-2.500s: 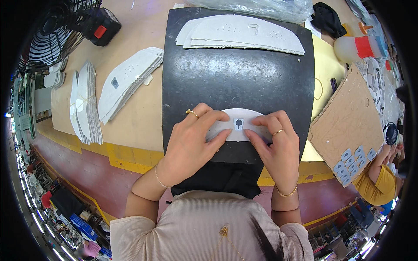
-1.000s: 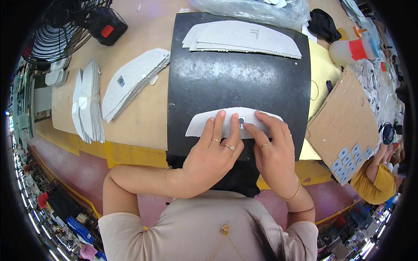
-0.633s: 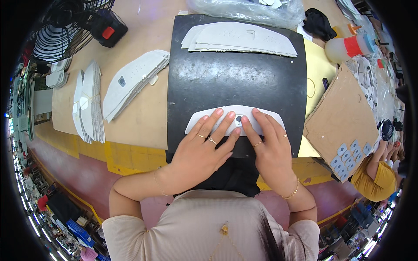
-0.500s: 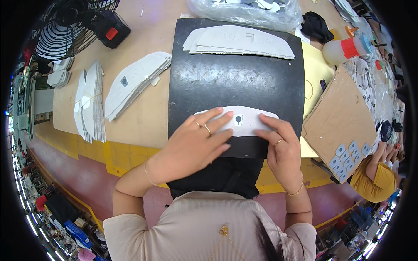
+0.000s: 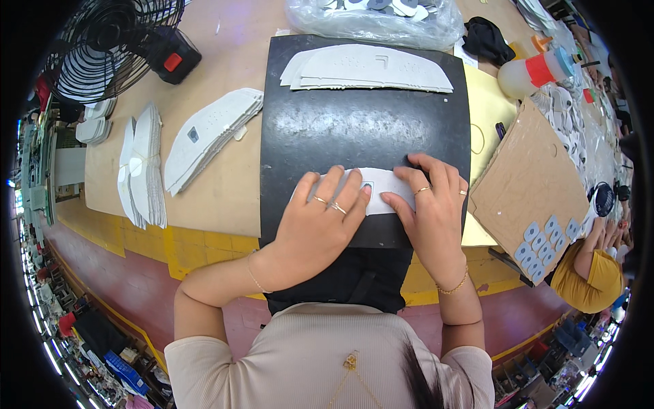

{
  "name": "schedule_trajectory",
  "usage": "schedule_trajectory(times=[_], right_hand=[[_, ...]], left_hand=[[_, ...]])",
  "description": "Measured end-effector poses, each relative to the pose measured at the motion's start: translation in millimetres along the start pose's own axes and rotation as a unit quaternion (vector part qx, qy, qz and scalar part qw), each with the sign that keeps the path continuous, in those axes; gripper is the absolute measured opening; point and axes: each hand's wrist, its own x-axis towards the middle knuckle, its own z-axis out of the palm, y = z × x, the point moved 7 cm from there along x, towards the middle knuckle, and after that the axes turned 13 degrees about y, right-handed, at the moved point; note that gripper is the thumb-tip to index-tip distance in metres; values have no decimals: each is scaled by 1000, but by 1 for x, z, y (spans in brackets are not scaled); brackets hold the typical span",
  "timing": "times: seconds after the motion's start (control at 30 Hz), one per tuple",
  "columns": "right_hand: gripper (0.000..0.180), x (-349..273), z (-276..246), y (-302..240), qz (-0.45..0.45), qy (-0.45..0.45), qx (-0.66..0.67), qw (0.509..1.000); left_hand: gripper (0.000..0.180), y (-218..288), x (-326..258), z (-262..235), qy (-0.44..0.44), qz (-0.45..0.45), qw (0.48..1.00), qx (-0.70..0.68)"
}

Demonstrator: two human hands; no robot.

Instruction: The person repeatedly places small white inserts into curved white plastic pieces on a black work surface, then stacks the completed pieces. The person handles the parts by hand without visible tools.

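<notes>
Worktop (image 5: 218, 68): tan, and on it we see a black mat (image 5: 361, 126).
White piece (image 5: 385, 183): on the mat's near part (its small patch (image 5: 368, 185) is half hidden from us).
Left hand (image 5: 308, 232): fingers slightly spread over the piece's left part, rightmost tip at the patch.
Right hand (image 5: 436, 221): thumb and forefinger parted over the piece's right part.
Mat's far end: overlapping white panels (image 5: 361, 68).

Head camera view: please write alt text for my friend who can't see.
A person's left hand and right hand are over a white arched piece on a black mat. A white stack lies at the mat's far end, more stacks to its left; right, a brown board carries small gray patches.
</notes>
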Motion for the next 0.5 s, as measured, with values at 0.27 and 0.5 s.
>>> schedule_trajectory(times=[0.27, 0.5], right_hand=[[18, 14, 7, -10, 38, -83, 87, 992], [19, 21, 6, -7, 80, -110, 162, 977]], left_hand=[[37, 10, 3, 3, -25, 27, 999, 28], [36, 12, 6, 2, -37, 48, 998, 35]])
